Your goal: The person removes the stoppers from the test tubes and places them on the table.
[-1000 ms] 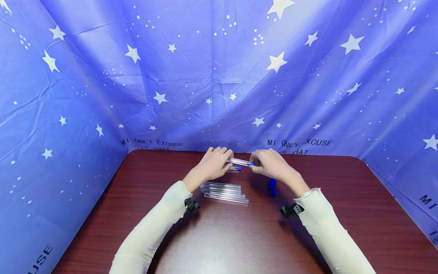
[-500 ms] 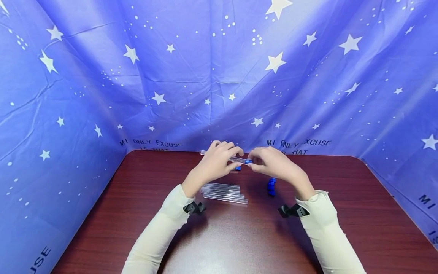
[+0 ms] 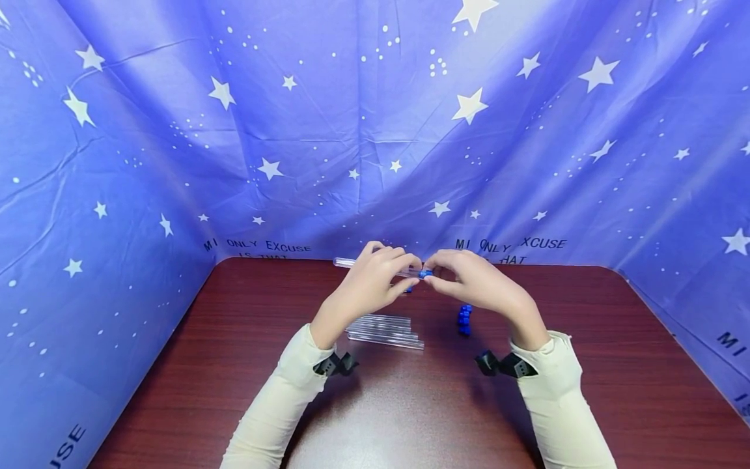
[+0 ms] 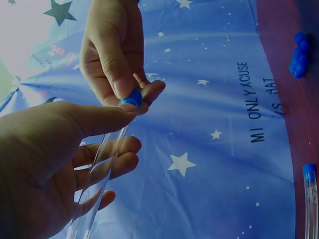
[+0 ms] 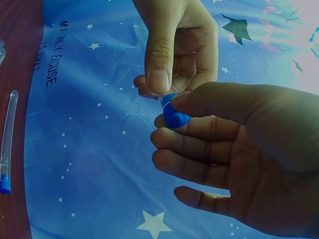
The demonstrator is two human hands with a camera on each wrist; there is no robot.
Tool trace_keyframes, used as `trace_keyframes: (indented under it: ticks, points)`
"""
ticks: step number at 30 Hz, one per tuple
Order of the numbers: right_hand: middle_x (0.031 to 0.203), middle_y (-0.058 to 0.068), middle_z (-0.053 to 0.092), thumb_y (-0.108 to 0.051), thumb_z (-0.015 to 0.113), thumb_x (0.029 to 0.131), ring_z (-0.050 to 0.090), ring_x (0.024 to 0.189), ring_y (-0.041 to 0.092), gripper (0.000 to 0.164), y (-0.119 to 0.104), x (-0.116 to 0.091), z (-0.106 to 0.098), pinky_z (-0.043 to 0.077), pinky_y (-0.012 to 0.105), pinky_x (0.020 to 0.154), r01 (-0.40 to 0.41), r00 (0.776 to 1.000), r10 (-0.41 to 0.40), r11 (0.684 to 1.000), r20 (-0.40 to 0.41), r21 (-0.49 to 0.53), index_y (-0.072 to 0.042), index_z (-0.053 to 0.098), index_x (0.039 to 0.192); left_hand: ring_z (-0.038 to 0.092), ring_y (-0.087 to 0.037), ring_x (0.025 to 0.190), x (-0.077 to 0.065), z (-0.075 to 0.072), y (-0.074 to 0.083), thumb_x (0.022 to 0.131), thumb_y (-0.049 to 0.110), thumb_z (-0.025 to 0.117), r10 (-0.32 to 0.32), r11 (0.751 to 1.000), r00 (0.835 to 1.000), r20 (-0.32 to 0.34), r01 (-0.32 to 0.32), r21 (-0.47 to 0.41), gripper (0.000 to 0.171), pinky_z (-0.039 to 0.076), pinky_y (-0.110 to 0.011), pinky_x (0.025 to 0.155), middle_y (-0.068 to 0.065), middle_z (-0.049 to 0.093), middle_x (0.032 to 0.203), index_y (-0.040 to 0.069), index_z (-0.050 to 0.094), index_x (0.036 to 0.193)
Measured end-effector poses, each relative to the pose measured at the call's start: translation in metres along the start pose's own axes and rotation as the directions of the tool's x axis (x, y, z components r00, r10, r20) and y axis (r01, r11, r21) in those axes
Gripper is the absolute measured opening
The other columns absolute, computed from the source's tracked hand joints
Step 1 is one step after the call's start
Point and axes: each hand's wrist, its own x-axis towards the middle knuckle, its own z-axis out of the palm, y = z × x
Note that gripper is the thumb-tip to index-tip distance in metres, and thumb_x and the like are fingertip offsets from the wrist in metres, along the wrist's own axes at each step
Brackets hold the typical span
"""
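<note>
Clear tube point(image 3: 344, 262) is held up over the far part of the dark red table point(image 3: 375, 417), its rounded end poking out leftmost, past the back of the left hand point(image 3: 370, 280). That hand, below which comes a pale sleeve point(image 3: 275, 410), pinches the tube near its other end between thumb and fingers. Under it, several uncapped tubes point(image 3: 387, 332) lie side by side on the table; just beyond them is a capped tube point(image 5: 8, 144), also lying down and mostly hidden by the hand in the head view. Next comes the blue cap point(image 3: 426, 274) at the held tube's right end, pinched between the right hand's thumb and forefinger, its other fingers loosely spread. Loose blue caps point(image 3: 465, 319) sit clustered on the table below the right hand point(image 3: 477, 279). Behind everything hangs a blue starry curtain point(image 3: 363, 117).
</note>
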Motion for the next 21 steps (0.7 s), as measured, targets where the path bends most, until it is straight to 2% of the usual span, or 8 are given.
trace_keyframes:
  ticks: [7, 14, 21]
  points:
    - [0.093, -0.002, 0.070, -0.013, 0.067, 0.096, 0.061, 0.083, 0.008, 0.013, 0.0008, -0.0016, 0.0019, 0.052, 0.030, 0.077, -0.016, 1.000, 0.014, 0.998, 0.027, 0.064, -0.008, 0.073, 0.106, 0.065, -0.011, 0.083, -0.0030, 0.0006, -0.0007, 0.092, 0.029, 0.076, 0.032, 0.999, 0.999, -0.009, -0.032, 0.037, 0.019, 0.044, -0.040, 0.098, 0.006, 0.069, 0.091, 0.020, 0.072, 0.108]
    - [0.097, -0.001, 0.072, -0.014, 0.063, 0.098, 0.061, 0.086, 0.009, 0.017, 0.0020, -0.0018, 0.0021, 0.053, 0.034, 0.080, -0.017, 0.996, 0.011, 0.997, 0.085, 0.070, -0.005, 0.073, 0.109, 0.065, -0.012, 0.082, -0.0054, -0.0014, 0.0014, 0.089, 0.029, 0.079, 0.081, 0.992, 0.995, -0.053, -0.076, 0.103, 0.017, 0.045, -0.039, 0.098, 0.006, 0.068, 0.088, 0.021, 0.073, 0.103]
    - [0.099, 0.000, 0.074, -0.013, 0.061, 0.099, 0.059, 0.083, 0.008, 0.019, 0.0029, -0.0017, 0.0034, 0.053, 0.035, 0.079, -0.001, 0.987, -0.011, 0.997, 0.160, 0.077, -0.004, 0.073, 0.111, 0.066, -0.012, 0.083, -0.0079, -0.0003, 0.0031, 0.084, 0.025, 0.083, 0.116, 0.987, 0.991, -0.070, -0.107, 0.121, 0.016, 0.046, -0.039, 0.098, 0.007, 0.067, 0.085, 0.021, 0.074, 0.097]
